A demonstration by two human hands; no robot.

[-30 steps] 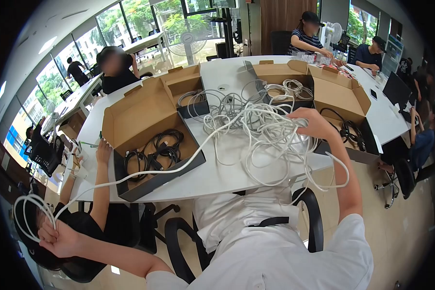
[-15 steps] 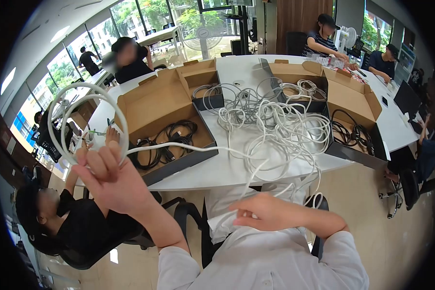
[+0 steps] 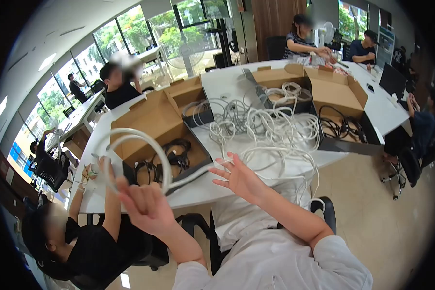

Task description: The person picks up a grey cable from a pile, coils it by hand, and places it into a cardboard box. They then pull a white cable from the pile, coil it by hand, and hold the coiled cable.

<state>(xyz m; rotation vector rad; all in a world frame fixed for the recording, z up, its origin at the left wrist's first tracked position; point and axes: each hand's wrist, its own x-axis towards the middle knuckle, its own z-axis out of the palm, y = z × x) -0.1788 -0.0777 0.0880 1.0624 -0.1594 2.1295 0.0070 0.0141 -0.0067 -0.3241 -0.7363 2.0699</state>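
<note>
Left hand (image 3: 147,205), a fist clenched around loops of white cable (image 3: 130,133), has come down from its raised position while the right hand (image 3: 239,178) has risen, fingers spread under the slack trailing from the tangled pile (image 3: 275,128), so the coiling looks mid-turn.

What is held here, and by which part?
Left hand grips the white cable coil at the loops' lower end; right hand is open beside the trailing strand.
</note>
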